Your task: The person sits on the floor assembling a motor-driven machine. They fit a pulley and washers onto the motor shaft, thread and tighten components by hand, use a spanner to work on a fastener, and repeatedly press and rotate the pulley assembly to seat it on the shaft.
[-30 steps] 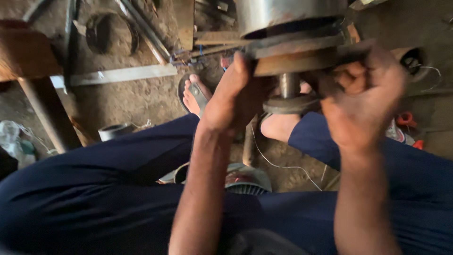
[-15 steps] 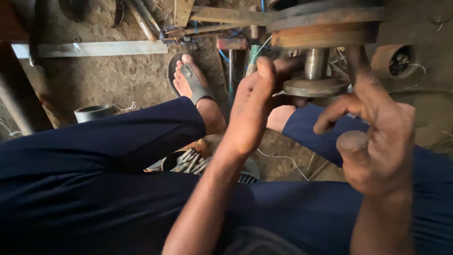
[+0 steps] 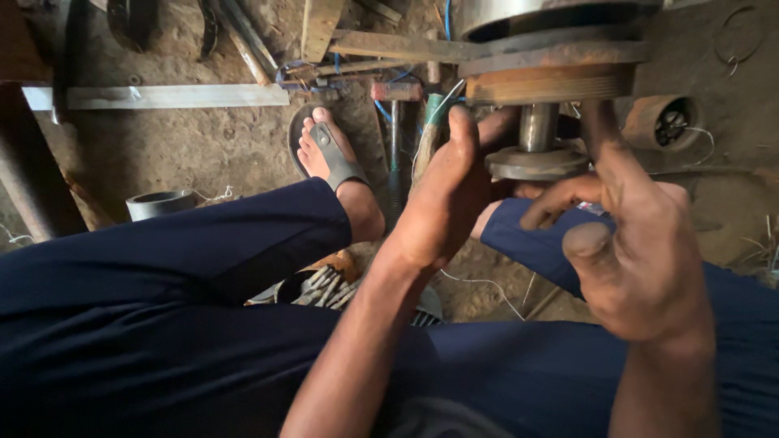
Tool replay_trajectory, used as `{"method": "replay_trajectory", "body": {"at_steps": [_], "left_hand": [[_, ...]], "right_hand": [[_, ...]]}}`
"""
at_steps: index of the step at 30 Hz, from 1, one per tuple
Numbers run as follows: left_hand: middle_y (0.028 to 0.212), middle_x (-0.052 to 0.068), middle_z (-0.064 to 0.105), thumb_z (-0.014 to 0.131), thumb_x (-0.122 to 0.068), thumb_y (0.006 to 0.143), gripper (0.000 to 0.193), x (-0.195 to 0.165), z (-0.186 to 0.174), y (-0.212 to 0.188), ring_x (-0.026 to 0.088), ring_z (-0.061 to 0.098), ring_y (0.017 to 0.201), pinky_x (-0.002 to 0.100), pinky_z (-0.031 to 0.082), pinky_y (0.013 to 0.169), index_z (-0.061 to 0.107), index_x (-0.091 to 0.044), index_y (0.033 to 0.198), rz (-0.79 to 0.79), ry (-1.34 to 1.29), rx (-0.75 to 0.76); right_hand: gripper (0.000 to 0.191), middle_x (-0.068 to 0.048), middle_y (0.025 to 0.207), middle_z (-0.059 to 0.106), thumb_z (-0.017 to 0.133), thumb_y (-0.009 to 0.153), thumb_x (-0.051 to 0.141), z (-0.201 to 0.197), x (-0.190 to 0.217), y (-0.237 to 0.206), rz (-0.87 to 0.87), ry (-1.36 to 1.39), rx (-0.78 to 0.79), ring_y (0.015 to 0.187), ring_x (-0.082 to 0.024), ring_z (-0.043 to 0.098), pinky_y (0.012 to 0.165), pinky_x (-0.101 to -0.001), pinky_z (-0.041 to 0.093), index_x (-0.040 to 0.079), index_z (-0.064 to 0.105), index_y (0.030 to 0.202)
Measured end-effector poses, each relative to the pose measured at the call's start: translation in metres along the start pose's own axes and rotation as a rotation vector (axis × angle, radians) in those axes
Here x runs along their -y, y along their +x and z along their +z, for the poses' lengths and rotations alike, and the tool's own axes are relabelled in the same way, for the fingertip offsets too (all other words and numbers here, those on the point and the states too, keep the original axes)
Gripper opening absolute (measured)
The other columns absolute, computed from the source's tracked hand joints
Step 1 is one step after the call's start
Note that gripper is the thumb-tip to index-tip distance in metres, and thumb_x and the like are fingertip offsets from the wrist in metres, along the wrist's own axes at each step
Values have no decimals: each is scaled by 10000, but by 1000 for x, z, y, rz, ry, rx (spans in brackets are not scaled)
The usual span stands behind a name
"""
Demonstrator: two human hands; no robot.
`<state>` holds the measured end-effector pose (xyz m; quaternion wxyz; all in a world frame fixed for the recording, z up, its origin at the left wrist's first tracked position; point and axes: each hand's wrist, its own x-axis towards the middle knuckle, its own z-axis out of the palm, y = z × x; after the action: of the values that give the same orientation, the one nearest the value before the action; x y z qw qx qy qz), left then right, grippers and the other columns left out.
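Note:
A metal machine part with a rusty flange [image 3: 552,79], a short steel shaft [image 3: 537,126] and a round disc [image 3: 537,162] hangs at the top right. My left hand [image 3: 442,195] reaches up under the flange, fingers against the disc's left side. My right hand [image 3: 633,243] is raised beside the shaft, index finger pointing up at the flange, other fingers curled, holding nothing that I can see. My legs in dark blue trousers [image 3: 162,308] fill the lower half, and my sandalled foot [image 3: 333,158] rests on the dirt floor.
A flat metal bar [image 3: 162,96] lies on the dirt at upper left, a short grey pipe ring [image 3: 161,203] near it. A small round motor-like part [image 3: 661,122] sits at right. Scrap rods, wires and wood lie at the top; a finned casing [image 3: 324,284] lies between my legs.
My right hand has let go of the flange's underside and drawn back with fingers curled. My left hand slid lower, toward the disc. The view tilted down.

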<state>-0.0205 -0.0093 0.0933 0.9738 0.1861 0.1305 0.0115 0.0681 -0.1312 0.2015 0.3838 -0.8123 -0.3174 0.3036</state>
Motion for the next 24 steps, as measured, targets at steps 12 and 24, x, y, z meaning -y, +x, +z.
{"method": "replay_trajectory", "body": {"at_steps": [12, 24], "left_hand": [[1238, 126, 607, 459, -658, 1122, 870, 13, 1, -4, 177, 551, 1066, 347, 458, 958, 383, 67, 1598, 79, -8, 31], [1340, 162, 602, 552, -661, 1083, 875, 10, 4, -6, 239, 564, 1213, 395, 459, 1093, 430, 77, 1537, 69, -56, 51]], "right_hand": [[1062, -187, 1014, 728, 415, 970, 776, -5, -5, 3, -18, 71, 32, 826, -198, 762, 693, -311, 608, -107, 337, 1556], [1071, -149, 1009, 732, 451, 942, 772, -2, -4, 5, -16, 52, -15, 859, -193, 756, 758, -317, 612, -82, 293, 1569]]}}
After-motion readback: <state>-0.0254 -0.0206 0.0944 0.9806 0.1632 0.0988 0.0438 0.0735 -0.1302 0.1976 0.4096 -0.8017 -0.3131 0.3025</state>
